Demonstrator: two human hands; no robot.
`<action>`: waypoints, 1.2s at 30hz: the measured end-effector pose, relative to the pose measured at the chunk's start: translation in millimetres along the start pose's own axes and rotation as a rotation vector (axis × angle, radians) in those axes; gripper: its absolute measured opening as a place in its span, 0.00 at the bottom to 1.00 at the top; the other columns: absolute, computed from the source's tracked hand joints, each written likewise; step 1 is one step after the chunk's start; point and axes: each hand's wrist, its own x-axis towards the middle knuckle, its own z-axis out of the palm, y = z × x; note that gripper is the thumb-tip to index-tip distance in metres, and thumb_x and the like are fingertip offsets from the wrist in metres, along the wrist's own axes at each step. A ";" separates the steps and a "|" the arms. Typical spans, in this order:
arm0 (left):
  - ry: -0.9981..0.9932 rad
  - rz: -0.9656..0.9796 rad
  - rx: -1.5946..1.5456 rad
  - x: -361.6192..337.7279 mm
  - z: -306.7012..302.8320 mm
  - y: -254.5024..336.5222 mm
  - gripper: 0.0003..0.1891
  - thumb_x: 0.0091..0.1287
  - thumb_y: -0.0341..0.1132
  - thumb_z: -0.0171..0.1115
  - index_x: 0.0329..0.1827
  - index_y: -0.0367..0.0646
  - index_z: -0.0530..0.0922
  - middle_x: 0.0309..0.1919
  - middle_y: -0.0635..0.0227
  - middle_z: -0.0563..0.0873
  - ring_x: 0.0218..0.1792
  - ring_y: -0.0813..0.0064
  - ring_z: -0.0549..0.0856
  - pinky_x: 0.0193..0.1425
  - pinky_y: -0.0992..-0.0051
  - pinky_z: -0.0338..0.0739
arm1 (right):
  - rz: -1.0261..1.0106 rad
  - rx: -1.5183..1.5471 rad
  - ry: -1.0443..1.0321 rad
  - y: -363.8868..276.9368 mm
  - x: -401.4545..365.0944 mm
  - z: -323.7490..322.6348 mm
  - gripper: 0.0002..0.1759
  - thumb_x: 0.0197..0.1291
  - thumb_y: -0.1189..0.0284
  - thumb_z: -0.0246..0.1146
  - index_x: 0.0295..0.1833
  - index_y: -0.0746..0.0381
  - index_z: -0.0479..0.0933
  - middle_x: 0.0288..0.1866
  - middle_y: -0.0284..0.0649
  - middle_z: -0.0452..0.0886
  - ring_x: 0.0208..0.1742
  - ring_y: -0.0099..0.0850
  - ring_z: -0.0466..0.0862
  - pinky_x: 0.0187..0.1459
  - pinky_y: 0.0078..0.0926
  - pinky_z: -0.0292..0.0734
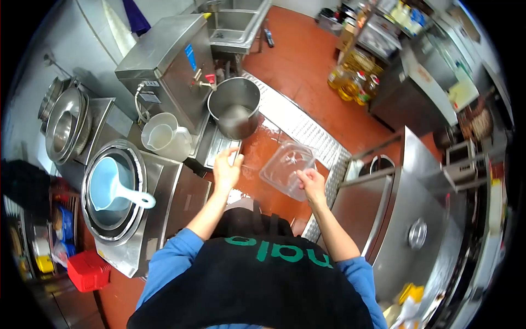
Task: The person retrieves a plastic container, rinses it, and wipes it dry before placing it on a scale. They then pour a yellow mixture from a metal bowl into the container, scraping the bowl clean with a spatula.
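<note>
Seen from above your head, looking down over your black apron and blue sleeves. Your right hand is closed on the near rim of a clear plastic tub, thumb and fingers clamped on its edge. The tub is empty and see-through, and you hold it tilted in the air over the red floor, just in front of your body and to the right of the steel counter. Behind the tub a metal grate runs across the floor.

Your left hand is apart from the tub and holds nothing. Its fingers are stretched out loosely and rest at the front edge of a steel tray. On that tray, just past your fingertips, stands a round steel pot with a little water in it. The pot sits under the red-handled tap of a boxy steel boiler.

Left of the pot, near the boiler, is a pale plastic jug. Nearer to you on the left, a light blue scoop with a white handle lies inside a steel bowl set in the counter. More steel bowls are stacked further left. A red basket sits low at the left. A steel sink is beyond the boiler. Well apart on the right, bottles of yellow oil stand on the floor beside steel cabinets.
</note>
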 end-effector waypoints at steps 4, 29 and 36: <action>0.179 0.002 0.238 88.9 0.5 -12.1 0.13 0.59 0.30 0.65 0.47 0.43 0.82 0.47 0.59 0.84 0.52 0.57 0.78 0.59 0.62 0.70 | 0.010 -0.097 -0.138 -18.3 139.3 55.3 0.12 0.59 0.70 0.68 0.27 0.60 0.74 0.19 0.29 0.74 0.20 0.17 0.71 0.23 0.16 0.65; 0.056 -0.077 0.727 296.3 76.9 -108.8 0.26 0.54 0.17 0.53 0.59 0.34 0.76 0.61 0.55 0.78 0.67 0.57 0.72 0.72 0.60 0.65 | 0.524 -0.154 -0.697 60.6 446.5 306.3 0.11 0.59 0.69 0.67 0.28 0.56 0.73 0.24 0.31 0.80 0.25 0.21 0.78 0.27 0.20 0.72; 0.014 -0.283 0.906 310.7 83.1 -58.8 0.37 0.55 0.19 0.52 0.73 0.43 0.62 0.73 0.58 0.63 0.75 0.59 0.58 0.75 0.51 0.54 | 0.686 -0.086 -0.874 69.7 477.8 288.7 0.09 0.58 0.69 0.68 0.30 0.55 0.74 0.24 0.31 0.79 0.24 0.20 0.78 0.28 0.23 0.78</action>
